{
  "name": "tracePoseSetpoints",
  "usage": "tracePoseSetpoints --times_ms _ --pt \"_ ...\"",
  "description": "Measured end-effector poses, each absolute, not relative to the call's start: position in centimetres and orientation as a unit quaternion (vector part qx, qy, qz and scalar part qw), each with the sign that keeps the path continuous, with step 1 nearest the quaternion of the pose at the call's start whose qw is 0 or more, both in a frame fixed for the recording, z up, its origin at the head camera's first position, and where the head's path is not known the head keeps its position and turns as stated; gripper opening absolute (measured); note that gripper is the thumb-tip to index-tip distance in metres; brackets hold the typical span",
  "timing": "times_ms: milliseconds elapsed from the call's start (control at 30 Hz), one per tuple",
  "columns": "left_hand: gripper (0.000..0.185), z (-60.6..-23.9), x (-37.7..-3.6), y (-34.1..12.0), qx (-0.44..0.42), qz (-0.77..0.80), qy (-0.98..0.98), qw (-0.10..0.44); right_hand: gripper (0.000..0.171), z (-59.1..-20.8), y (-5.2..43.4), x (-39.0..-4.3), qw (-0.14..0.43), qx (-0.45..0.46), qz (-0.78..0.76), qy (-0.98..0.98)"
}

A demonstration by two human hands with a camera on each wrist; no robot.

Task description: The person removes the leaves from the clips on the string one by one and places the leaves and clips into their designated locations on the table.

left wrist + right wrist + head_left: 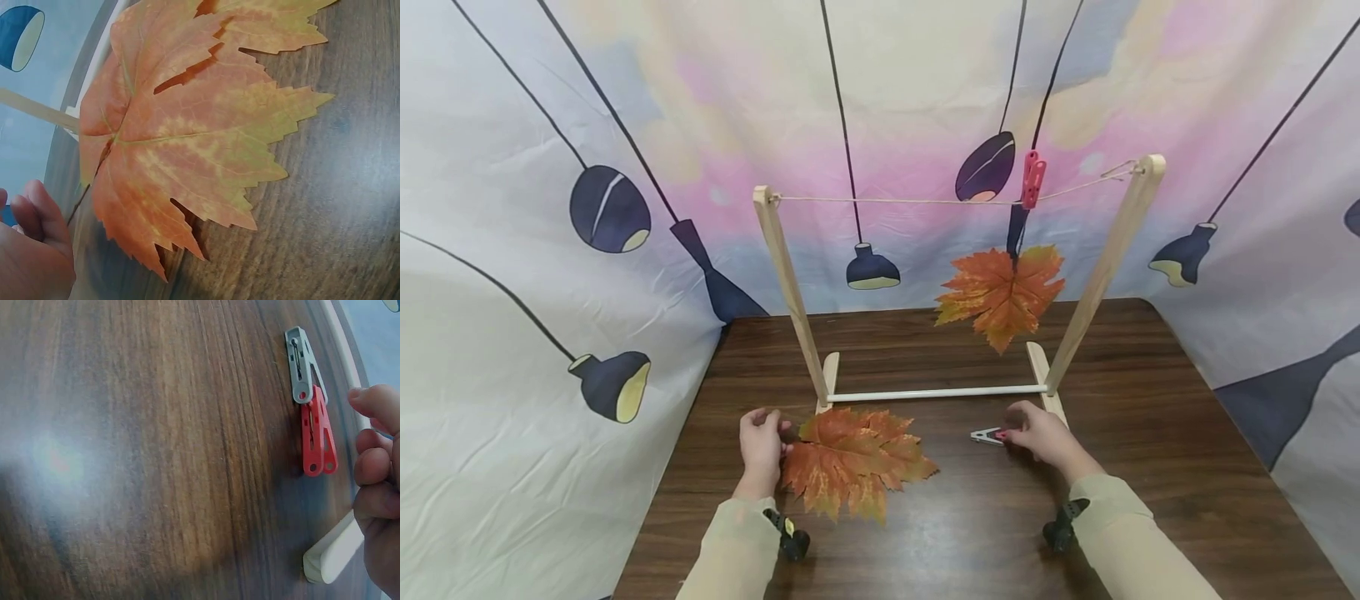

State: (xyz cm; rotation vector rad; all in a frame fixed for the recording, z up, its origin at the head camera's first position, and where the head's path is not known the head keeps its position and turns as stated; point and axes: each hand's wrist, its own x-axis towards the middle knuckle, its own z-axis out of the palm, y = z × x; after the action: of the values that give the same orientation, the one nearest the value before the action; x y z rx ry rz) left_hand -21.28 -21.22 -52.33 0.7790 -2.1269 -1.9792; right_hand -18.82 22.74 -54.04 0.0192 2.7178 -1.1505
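Overlapping orange artificial maple leaves (857, 462) lie on the table, their serrated edges turning yellow-green. My left hand (762, 446) is at their left edge, thumb and forefinger apart near the stem (78, 205). On the right, a grey clothespin (300, 365) and a red clothespin (315, 440) lie end to end on the wood. My right hand (1037, 433) reaches over the red one with fingers loosely bent; in the right wrist view a gap shows between its fingertips and both pins. Another maple leaf (1003, 292) hangs from a string (880, 200) under a red clothespin (1033, 179).
A wooden frame stands behind the hands, with a left post (793, 300), a right post (1105, 271) and a white crossbar (936, 392) low between them. Its feet (1039, 362) rest on the brown table (1150, 467). A printed lamp-pattern cloth (910, 100) hangs behind.
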Motion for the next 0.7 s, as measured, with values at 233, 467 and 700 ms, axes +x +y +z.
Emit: tracePoseSetpoints --times_ms 233,467,700 --pt "0.042 -51.6 -21.6 -20.8 0.247 -0.662 -0.704 0.069 0.046 -53.4 23.2 -19.0 0.089 0.003 -0.393 0.915" --pt "0.041 -51.2 -21.9 -20.5 0.238 -0.667 -0.703 0.07 0.046 -53.2 23.6 -19.2 0.075 -0.007 -0.392 0.917" --pt "0.041 -50.8 -22.1 -20.3 0.232 -0.668 -0.703 0.072 0.046 -52.2 24.1 -19.6 0.08 -0.002 -0.394 0.916"
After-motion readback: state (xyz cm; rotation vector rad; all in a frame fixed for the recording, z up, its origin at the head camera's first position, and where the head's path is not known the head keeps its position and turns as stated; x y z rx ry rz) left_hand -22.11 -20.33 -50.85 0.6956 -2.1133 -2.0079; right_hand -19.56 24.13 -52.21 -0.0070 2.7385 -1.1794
